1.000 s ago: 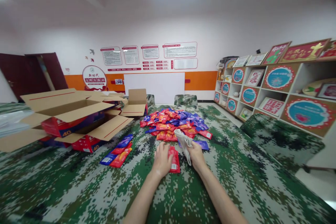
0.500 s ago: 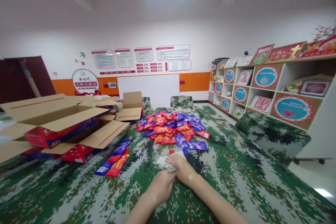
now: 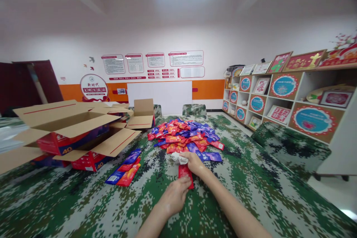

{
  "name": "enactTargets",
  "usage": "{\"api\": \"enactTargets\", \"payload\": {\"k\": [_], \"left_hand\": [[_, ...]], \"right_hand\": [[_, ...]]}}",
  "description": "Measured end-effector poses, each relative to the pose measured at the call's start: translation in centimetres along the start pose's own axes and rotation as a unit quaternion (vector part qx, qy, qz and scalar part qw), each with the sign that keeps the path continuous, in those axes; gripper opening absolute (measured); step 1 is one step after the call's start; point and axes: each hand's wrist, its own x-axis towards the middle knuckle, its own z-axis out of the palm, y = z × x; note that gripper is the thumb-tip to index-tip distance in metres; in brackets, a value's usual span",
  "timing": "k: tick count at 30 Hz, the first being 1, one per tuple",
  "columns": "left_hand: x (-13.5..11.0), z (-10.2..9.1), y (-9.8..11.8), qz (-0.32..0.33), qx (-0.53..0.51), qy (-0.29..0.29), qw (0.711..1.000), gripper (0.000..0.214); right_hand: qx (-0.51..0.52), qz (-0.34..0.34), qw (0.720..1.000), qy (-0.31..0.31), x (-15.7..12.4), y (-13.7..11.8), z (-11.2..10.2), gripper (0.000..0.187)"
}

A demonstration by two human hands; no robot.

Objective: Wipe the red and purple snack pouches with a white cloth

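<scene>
A red packet [image 3: 184, 171] lies on the camouflage tablecloth right in front of me. The fingers of my left hand [image 3: 173, 196] are on its near end, pinning it. A crumpled white cloth [image 3: 179, 158] is bunched in the closed fingers of my right hand [image 3: 195, 164], at the packet's far end. Just beyond is a heaped pile of red and blue packets [image 3: 182, 134]. One blue packet [image 3: 213, 156] lies at the near edge of that pile, right of my right hand. To the left, several red and blue packets [image 3: 125, 167] lie overlapped in a small group.
Opened cardboard boxes [image 3: 80, 128] with raised flaps crowd the table's left side, and a smaller open box [image 3: 142, 113] stands behind them. Camouflage-covered chairs [image 3: 290, 152] stand at the right and far edges. White shelves [image 3: 281, 98] with framed pictures line the right wall.
My right hand has moved the white cloth forward, away from my left hand, uncovering the red packet. My left hand has shifted slightly and now rests on the packet's near end.
</scene>
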Motion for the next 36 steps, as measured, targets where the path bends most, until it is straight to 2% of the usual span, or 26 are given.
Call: {"api": "enactTargets", "payload": {"k": [5, 9, 13, 17, 21, 23, 26, 28, 30, 32, 34, 36], "left_hand": [[-0.1, 0.1, 0.0, -0.014, 0.011, 0.006, 1.0, 0.033], [-0.1, 0.4, -0.1, -0.016, 0.022, 0.016, 0.999, 0.031], [0.0, 0.1, 0.3, -0.004, -0.002, 0.003, 1.0, 0.037], [0.1, -0.2, 0.6, 0.025, -0.027, 0.005, 0.999, 0.042], [0.3, -0.4, 0.5, -0.02, 0.011, -0.003, 1.0, 0.03], [1.0, -0.6, 0.6, -0.062, 0.061, 0.01, 0.996, 0.025], [2.4, -0.9, 0.5, -0.125, 0.143, 0.035, 0.981, 0.059], [3.2, -0.8, 0.2, -0.142, 0.159, 0.006, 0.977, 0.073], [3.6, -0.6, 0.0, -0.137, 0.161, -0.04, 0.977, 0.062], [3.7, -0.4, -0.1, -0.108, 0.17, -0.073, 0.977, 0.04], [3.5, -0.4, 0.0, -0.072, 0.181, -0.094, 0.976, 0.026], [3.3, -0.7, 0.2, -0.052, 0.186, -0.096, 0.977, 0.021]], "right_hand": [[-0.034, -0.043, 0.998, -0.036, -4.2, -3.1, 0.1, 0.038], [-0.056, -0.032, 0.998, -0.003, -5.8, -2.5, 1.5, 0.042], [-0.084, -0.016, 0.996, 0.004, -4.1, 0.2, 2.5, 0.04], [-0.101, 0.025, 0.994, 0.018, -1.6, 2.3, 2.6, 0.037], [-0.046, 0.057, 0.997, 0.018, -0.2, 2.5, 1.7, 0.039], [0.011, 0.07, 0.996, 0.047, -0.3, 2.1, 0.9, 0.039], [0.096, 0.095, 0.981, 0.141, -1.1, 1.4, -0.2, 0.038], [0.146, 0.092, 0.968, 0.184, -1.9, 1.1, -0.7, 0.037], [0.186, 0.086, 0.958, 0.2, -2.7, 1.0, -1.0, 0.036], [0.212, 0.097, 0.95, 0.206, -3.4, 1.2, -1.1, 0.035], [0.232, 0.128, 0.939, 0.221, -3.9, 1.6, -1.1, 0.035], [0.254, 0.156, 0.924, 0.242, -4.0, 2.2, -1.1, 0.037]]}}
